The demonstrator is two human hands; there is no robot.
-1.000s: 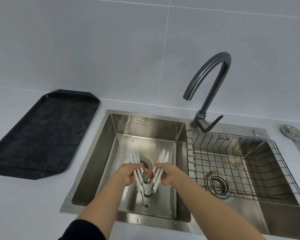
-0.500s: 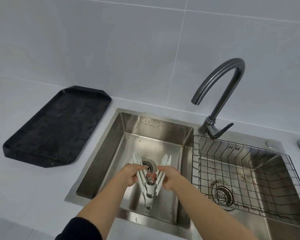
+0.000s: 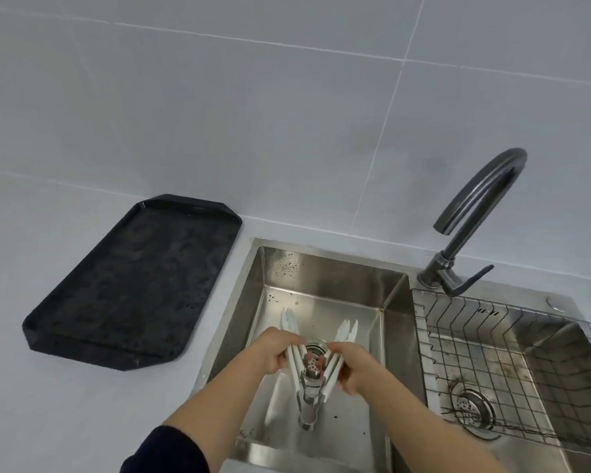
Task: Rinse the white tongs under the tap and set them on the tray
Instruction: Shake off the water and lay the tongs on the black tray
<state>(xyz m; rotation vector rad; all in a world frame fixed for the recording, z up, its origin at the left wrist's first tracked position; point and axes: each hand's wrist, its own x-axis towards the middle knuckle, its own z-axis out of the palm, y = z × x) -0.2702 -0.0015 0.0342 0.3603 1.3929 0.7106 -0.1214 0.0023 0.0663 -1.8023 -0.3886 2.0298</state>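
Note:
The white tongs [image 3: 345, 331] are spread in a V over the left sink basin [image 3: 335, 278], with a steel hinge end pointing toward me. My left hand [image 3: 273, 349] grips the left arm and my right hand [image 3: 354, 365] grips the right arm. The toothed tips stick out beyond my fingers above the drain. The dark curved tap [image 3: 475, 213] stands to the right, its spout off to the right of the tongs, and no water is visible. The black tray [image 3: 130, 285] lies on the counter to the left of the sink.
A wire rack [image 3: 512, 363] sits in the right basin over a second drain [image 3: 473, 409]. The white counter [image 3: 65, 404] runs around the tray and the sink's left edge. A tiled wall rises behind.
The view has swung left and upward, so the tray, sink and tap sit further right in the frame. Both hands keep hold of the tongs over the drain, with the arms spread as before.

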